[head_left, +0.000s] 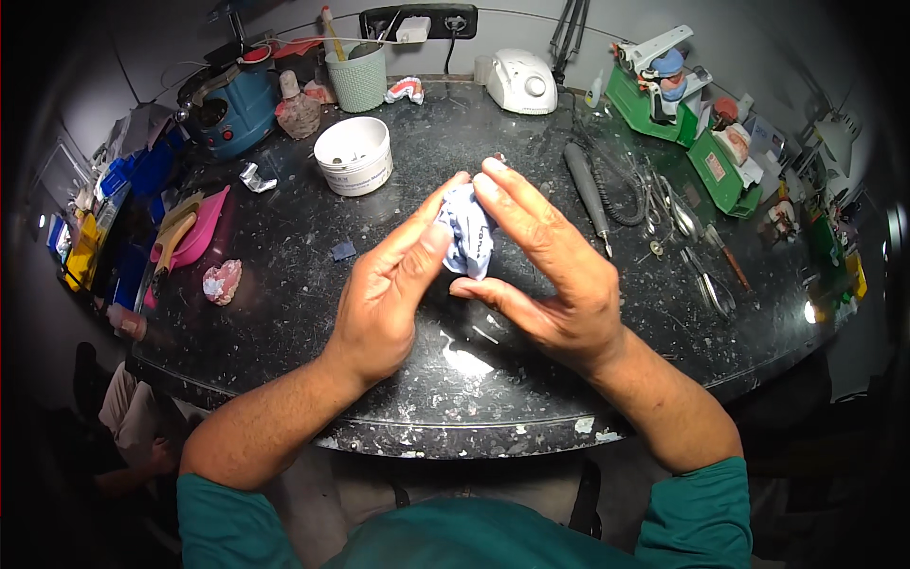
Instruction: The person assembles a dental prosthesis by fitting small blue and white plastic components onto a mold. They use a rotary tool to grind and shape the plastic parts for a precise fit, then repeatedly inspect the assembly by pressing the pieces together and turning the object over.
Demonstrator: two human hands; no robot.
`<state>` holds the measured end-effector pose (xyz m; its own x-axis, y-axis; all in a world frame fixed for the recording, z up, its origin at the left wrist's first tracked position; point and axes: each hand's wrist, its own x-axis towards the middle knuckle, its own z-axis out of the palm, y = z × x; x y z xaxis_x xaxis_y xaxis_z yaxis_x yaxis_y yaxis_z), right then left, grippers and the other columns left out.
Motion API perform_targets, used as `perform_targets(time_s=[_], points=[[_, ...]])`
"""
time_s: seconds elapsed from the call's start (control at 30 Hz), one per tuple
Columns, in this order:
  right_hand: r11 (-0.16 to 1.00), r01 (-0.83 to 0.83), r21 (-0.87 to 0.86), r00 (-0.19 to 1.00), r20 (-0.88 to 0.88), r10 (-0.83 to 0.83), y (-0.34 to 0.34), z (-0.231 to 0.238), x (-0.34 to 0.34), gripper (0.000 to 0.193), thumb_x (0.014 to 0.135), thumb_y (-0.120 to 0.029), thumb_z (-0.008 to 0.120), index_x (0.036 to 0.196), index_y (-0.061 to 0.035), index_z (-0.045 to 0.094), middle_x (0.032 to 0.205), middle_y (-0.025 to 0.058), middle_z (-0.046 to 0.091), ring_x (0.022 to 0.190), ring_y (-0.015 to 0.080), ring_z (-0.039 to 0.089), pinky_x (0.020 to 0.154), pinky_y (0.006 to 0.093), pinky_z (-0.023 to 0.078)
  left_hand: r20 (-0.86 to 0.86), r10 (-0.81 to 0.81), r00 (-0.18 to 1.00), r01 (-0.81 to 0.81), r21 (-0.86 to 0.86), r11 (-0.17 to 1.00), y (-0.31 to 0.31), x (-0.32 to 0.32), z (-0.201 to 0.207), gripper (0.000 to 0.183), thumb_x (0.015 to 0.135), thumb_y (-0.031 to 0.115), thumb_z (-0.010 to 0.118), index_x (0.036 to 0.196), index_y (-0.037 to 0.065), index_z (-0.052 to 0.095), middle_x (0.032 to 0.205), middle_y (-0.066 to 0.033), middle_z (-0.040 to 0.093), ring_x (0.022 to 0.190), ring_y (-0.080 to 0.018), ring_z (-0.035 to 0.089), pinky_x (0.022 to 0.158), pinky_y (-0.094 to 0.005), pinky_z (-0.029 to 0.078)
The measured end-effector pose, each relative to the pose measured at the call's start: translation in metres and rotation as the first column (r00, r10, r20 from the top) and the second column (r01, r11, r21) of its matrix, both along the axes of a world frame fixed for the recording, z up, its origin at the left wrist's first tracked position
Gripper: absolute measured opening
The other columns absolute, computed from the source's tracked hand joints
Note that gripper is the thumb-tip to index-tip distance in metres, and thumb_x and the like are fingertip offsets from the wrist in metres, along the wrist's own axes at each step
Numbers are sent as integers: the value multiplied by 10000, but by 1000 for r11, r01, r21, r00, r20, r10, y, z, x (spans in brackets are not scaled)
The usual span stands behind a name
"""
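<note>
A pale blue, crumpled-looking lump point(467, 237) with dark marks on its right side is held above the bench between my two hands. I cannot make out for certain what it is. My left hand point(391, 302) presses it from the left, the thumb on its surface and the fingers behind. My right hand point(561, 275) takes it from the right, with the fingertips at its upper edge and the thumb at its lower end. A small dark blue scrap point(343, 250) and a white tub point(353, 156) with small bits inside lie beyond my left hand.
On the dark bench point(284, 332) are a pink dustpan point(210, 228), a brush point(177, 237) and a pinkish dental cast point(222, 283). A corded handpiece point(588, 190), metal hand tools point(706, 284), a white control unit point(522, 81) and green trays point(722, 175) stand right.
</note>
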<state>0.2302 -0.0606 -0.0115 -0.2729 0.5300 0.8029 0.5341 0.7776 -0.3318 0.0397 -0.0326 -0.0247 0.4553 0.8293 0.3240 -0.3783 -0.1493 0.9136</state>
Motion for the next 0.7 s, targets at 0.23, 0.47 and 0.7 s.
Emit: perform_targets(time_s=[0.23,0.47,0.7], points=[[996,-7,93,972,234,-15,2,1,4,719,749,-103,818,1406,-13,538,1438,213,532,1347,383,508,1123,526,396,-123,3,992,-7,-29,1000,3,-5,8,535,902,43,740,1382,-44,519,1274,-110,606,1184,-170,584,1038,-322,472],[989,-148,24,988,-49,149,9,11,22,728,650,-239,929,1274,22,659,1182,166,698,1043,271,680,924,357,540,-201,140,970,-9,540,842,6,-16,12,630,907,146,754,1411,-81,452,1378,-194,557,1262,-255,569,1077,-391,464],[976,-133,173,989,-48,143,-3,18,16,672,593,-267,930,1174,1,722,1107,147,710,987,263,704,835,349,587,-32,211,977,-119,740,662,4,-16,14,641,672,-127,708,1301,-61,604,1293,-219,650,1232,-325,628,1065,-402,482]])
